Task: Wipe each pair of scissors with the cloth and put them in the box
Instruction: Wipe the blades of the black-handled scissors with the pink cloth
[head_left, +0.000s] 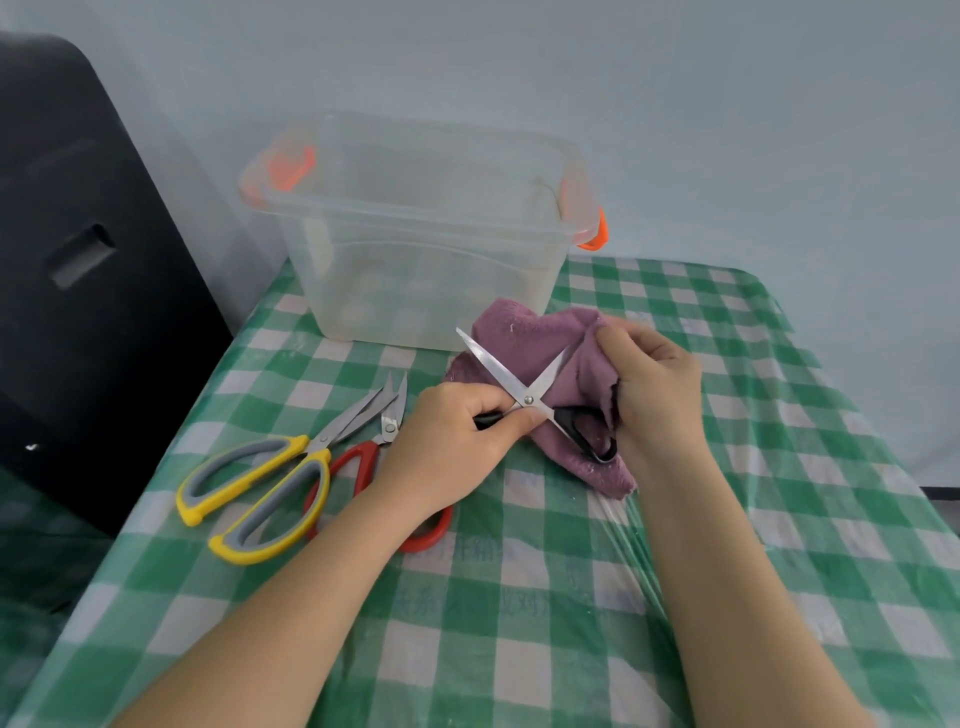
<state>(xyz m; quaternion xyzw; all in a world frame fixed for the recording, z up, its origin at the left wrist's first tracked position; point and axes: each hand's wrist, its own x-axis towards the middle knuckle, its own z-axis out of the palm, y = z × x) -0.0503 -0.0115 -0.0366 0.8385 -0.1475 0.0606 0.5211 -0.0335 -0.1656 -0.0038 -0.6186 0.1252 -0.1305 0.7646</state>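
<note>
Nearest me, faint blue print shows through the green-and-white checked cover of the desk (519, 649), too blurred to read. My left hand (457, 441) has its fingers curled round one black handle of the black-handled scissors (527, 397), near the middle of the desk. Their steel blades stand spread in a V, and the other handle loop lies against the purple cloth (540, 343). My right hand (654, 384) pinches a bunched fold of that cloth just beside the right blade. Toward the left edge lie the yellow-and-grey scissors (260, 483), touching the red-handled scissors (374, 457), partly under my left forearm. At the far edge stands the clear box (415, 234) with orange latches, lid off.
</note>
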